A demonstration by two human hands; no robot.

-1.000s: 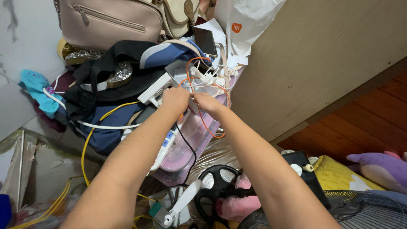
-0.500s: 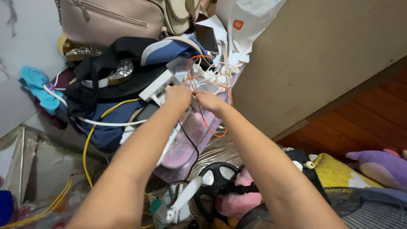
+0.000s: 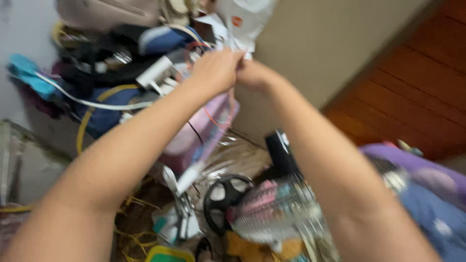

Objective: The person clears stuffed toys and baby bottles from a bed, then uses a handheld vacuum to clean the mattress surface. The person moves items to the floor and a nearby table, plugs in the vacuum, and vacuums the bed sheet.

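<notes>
Above the pink tray (image 3: 187, 138), a blurred orange cable (image 3: 213, 119) dangles thin.

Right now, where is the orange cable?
In the head view, upper centre: the orange cable loops down just below the left hand and right hand, over the pink tray. Blur hides which hand grips it.
</notes>
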